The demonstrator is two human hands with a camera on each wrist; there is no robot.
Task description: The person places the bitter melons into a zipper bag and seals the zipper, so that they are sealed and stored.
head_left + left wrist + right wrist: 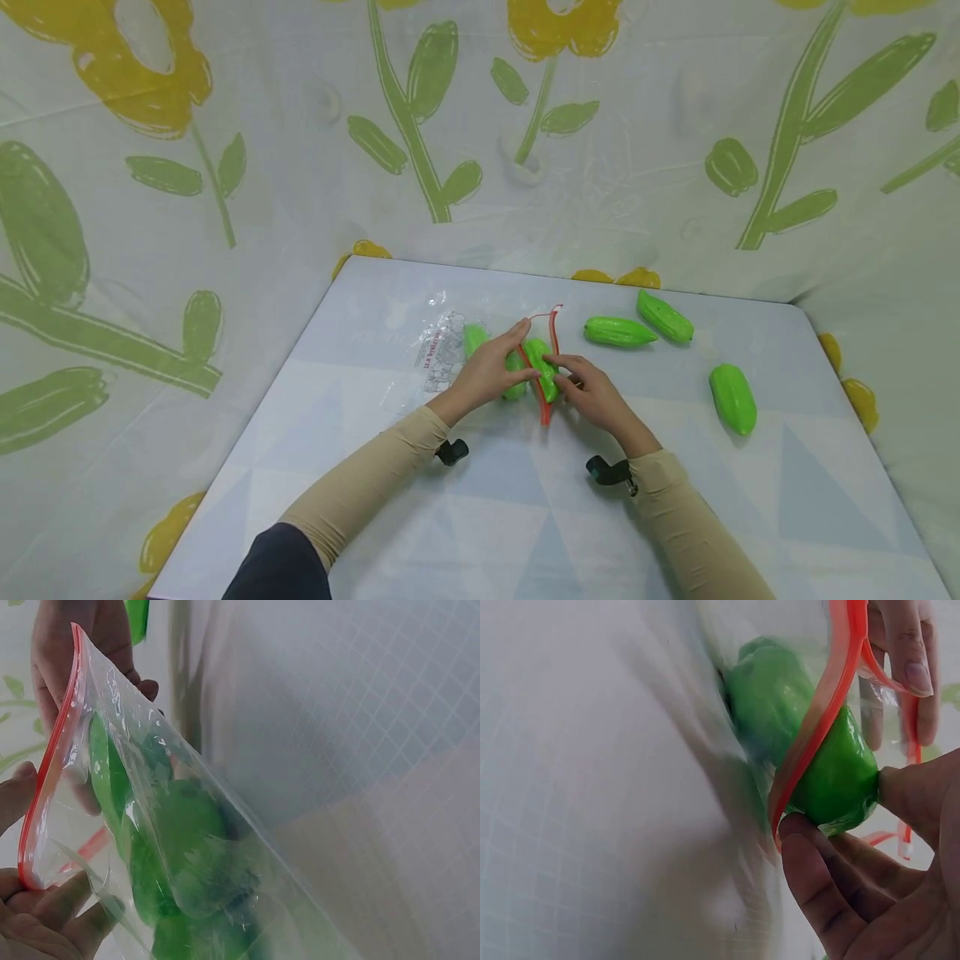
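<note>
Head view: at the centre of the frame, on the pale counter [480,517], lies a clear zip bag [480,354] with a red seal. The left hand [491,371] pinches the seal's edge, holding the mouth open. The right hand [592,392] grips a green toy gourd [542,367], halfway through the mouth. Three more green gourds [621,332] lie to the right.

Clear crinkly plastic bag [450,350]; glossy smooth green plastic vegetables [619,332].
</note>
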